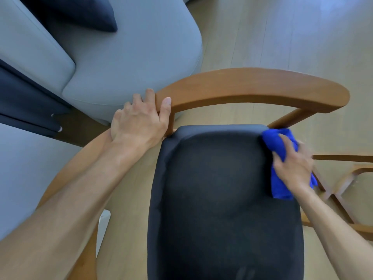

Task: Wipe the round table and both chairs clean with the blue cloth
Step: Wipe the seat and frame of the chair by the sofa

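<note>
A wooden chair with a curved backrest (252, 87) and a dark padded seat (222, 188) fills the middle of the head view. My left hand (139, 122) grips the left end of the backrest, thumb over the top edge. My right hand (292, 164) holds the bunched blue cloth (276, 144) and presses it against the far right edge of the seat. The hand looks slightly blurred. The round table is out of view.
A grey sofa (131, 57) with a dark cushion (80, 13) stands close at the left, just beyond the chair. Light wooden floor (282, 37) spreads behind the chair. Wooden legs of other furniture (343, 182) show at the right edge.
</note>
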The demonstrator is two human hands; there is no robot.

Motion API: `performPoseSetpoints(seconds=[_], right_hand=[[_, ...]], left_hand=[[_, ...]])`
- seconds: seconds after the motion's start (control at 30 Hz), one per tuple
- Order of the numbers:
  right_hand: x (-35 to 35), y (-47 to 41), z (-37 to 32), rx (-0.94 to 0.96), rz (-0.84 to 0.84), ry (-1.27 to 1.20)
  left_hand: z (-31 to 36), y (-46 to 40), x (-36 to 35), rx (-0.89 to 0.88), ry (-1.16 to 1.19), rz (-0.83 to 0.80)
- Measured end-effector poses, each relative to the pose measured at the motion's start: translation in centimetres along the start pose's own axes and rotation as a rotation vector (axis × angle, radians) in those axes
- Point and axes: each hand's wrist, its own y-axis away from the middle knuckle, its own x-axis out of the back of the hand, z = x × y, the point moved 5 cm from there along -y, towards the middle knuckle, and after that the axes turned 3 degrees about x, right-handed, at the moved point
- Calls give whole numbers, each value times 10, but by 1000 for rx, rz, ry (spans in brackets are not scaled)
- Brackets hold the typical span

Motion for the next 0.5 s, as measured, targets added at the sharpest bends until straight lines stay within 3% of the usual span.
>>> performPoseSetpoints(seconds=[0.1,0.2,0.3,0.43,0.5], right_hand=[[-2,18,40,-404,24,-120],[-12,21,11,-502,131,-169],[-30,21,-77,-345,161,-129],[-67,76,-230,188,-32,-109],[-81,125,-270,410,-129,-139]], left_hand=[[2,0,0,3,1,-11],[3,0,0,-12,16,-18],[3,0,0,-16,19,-26],[2,-1,0,-4,21,-39],[2,-1,1,0,21,-52]])
